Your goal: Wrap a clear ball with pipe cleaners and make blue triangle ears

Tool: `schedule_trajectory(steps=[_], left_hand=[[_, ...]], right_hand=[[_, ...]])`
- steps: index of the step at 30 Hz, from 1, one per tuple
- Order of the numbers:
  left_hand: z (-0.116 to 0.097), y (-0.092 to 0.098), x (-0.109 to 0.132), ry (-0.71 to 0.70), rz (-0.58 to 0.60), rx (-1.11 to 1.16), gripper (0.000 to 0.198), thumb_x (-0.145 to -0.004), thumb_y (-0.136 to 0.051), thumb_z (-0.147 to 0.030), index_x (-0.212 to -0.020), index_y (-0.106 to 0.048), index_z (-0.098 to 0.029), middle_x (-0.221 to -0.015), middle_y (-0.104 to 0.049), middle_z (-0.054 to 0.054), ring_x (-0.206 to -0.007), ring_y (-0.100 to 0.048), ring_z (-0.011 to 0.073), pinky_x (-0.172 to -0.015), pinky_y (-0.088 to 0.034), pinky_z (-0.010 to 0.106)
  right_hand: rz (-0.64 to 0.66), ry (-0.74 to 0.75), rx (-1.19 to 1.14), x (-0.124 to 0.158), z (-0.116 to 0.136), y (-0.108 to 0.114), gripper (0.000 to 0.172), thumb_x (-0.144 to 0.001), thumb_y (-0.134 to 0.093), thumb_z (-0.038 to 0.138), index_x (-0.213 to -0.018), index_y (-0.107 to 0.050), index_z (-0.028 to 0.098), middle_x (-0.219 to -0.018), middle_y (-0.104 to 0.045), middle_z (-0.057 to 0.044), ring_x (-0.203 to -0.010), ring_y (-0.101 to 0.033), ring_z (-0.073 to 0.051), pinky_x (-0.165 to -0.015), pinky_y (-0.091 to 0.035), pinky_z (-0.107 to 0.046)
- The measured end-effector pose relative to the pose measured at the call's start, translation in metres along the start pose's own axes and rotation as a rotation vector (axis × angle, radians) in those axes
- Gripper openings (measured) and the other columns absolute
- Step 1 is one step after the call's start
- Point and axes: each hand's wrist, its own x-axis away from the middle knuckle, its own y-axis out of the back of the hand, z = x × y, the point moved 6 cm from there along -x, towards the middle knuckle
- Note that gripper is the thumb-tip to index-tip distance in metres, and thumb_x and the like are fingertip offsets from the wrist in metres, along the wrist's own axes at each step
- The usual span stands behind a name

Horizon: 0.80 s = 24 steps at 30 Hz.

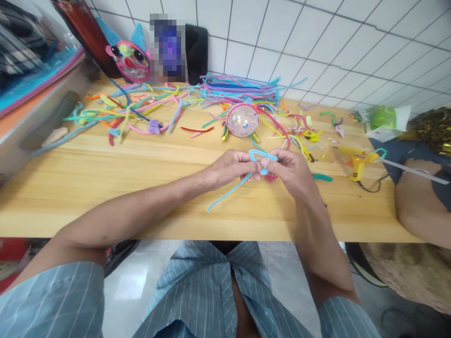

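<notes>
A light blue pipe cleaner (229, 193) is bent into a pointed loop at its upper part, and its straight tail hangs down to the left. My left hand (237, 168) pinches it from the left. On the other side my right hand (286, 165) closes thumb and fingers on the same pipe cleaner, over a bunched blue part. Something pink-red shows under the right fingers, mostly hidden. Just beyond my hands sits a round clear case (243, 120) with a pink rim and small beads inside.
Many coloured pipe cleaners (243, 89) lie along the tiled wall. A decorated face with blue ears (132, 58) stands at the back left beside a black phone-like object (196, 54). To the right are a yellow glue gun (358, 164) and another person's arm (419, 199).
</notes>
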Motion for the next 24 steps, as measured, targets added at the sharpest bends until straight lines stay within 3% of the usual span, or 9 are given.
schedule_trajectory(steps=[6,14,19,24], left_hand=[[0.0030,0.0022,-0.0007,0.072,-0.002,0.052,0.021,-0.089,-0.072,-0.035,-0.085,-0.079,-0.015,-0.086,-0.085,0.008,-0.067,-0.067,0.0123,-0.069,-0.053,0.025],[-0.0004,0.0044,0.0010,0.011,-0.030,-0.038,0.029,-0.076,-0.090,-0.039,-0.081,-0.077,-0.014,-0.083,-0.083,0.006,-0.065,-0.067,0.0106,-0.065,-0.050,0.023],[0.0005,0.0058,-0.0005,-0.013,-0.015,-0.058,0.025,-0.077,-0.088,-0.037,-0.078,-0.076,-0.015,-0.080,-0.082,0.006,-0.065,-0.066,0.0109,-0.065,-0.049,0.023],[0.0039,0.0071,-0.0038,0.003,0.049,0.064,0.026,-0.086,-0.070,-0.041,-0.085,-0.076,-0.016,-0.084,-0.083,0.009,-0.071,-0.071,0.0168,-0.071,-0.054,0.030]], right_hand=[[-0.015,-0.024,0.012,-0.0023,-0.0028,0.0054,0.048,-0.076,-0.094,0.062,-0.068,-0.070,0.022,-0.055,-0.062,0.002,-0.049,-0.052,-0.012,-0.048,-0.043,-0.026],[-0.053,-0.029,0.025,-0.0033,-0.0071,0.0052,0.043,-0.075,-0.094,0.058,-0.070,-0.071,0.021,-0.054,-0.062,0.003,-0.048,-0.051,-0.011,-0.047,-0.042,-0.025],[0.050,-0.030,0.055,-0.0027,-0.0049,0.0023,0.038,-0.076,-0.093,0.051,-0.072,-0.071,0.021,-0.056,-0.062,0.004,-0.049,-0.050,-0.010,-0.048,-0.039,-0.024],[0.012,-0.064,0.016,-0.0034,-0.0040,0.0058,0.039,-0.075,-0.093,0.052,-0.069,-0.070,0.021,-0.055,-0.064,0.002,-0.050,-0.055,-0.012,-0.050,-0.046,-0.025]])
